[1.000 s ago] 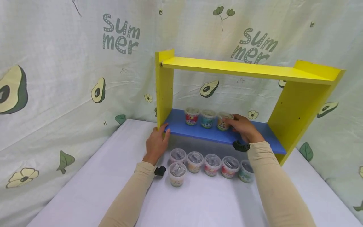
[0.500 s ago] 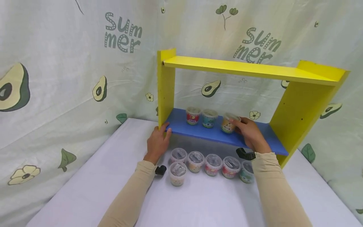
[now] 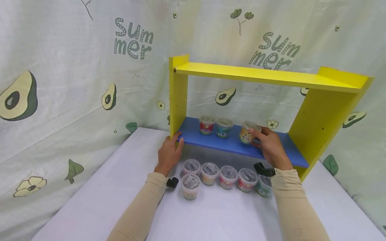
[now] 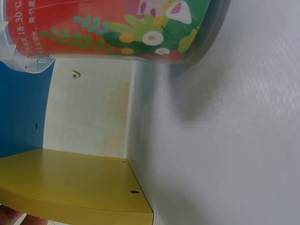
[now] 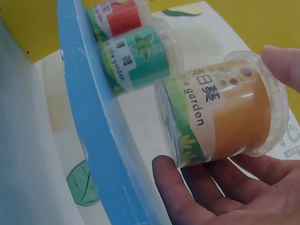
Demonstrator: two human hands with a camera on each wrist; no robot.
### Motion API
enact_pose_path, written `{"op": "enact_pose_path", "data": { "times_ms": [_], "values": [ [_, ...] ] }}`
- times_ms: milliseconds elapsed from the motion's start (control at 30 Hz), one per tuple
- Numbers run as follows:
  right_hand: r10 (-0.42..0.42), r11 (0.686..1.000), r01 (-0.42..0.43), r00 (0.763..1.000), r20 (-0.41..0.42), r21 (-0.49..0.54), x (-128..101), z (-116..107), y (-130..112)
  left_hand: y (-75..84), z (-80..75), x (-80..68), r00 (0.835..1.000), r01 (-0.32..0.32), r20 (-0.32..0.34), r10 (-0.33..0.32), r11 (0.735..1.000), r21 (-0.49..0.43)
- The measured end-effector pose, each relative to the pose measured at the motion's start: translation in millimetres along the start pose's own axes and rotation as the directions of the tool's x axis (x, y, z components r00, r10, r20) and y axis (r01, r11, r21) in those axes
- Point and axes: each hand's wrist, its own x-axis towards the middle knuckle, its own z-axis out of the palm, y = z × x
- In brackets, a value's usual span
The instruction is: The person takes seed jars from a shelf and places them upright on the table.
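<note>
Gripping an orange cup (image 3: 248, 132), the right hand (image 3: 271, 147) hovers above the blue shelf (image 3: 229, 144).

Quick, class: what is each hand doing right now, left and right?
Left hand: open, fingers resting on the blue shelf edge.
Right hand: holding the orange cup.

**Occluded and cropped regions**

Left wrist view: the red-labelled cup (image 4: 112, 28) is cut off by the top edge and partly blurred. Head view: the right sleeve (image 3: 289, 197) covers part of the green cup (image 3: 263, 187); label print is too small to read.
</note>
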Motion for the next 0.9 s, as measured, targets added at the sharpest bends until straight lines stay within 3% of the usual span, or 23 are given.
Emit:
{"op": "enact_pose_path", "data": {
  "times_ms": [300,567,900],
  "values": [
    [-0.010,0.993,0.009,1.000,0.007,0.114,-9,1,4,-2.2,1.5,-5.0,1.000,0.018,0.006,-0.018,1.000,0.002],
    [-0.080,0.961,0.059,0.994,0.069,0.270,-19,4,4,1.2,-0.4,-2.5,1.000,-0.002,-0.006,0.002,1.000,-0.010],
    [-0.098,0.951,0.067,0.991,0.089,0.302,-28,14,4,3.0,-2.2,-2.7,1.000,0.002,-0.006,-0.002,1.000,-0.004]
  ]
}}
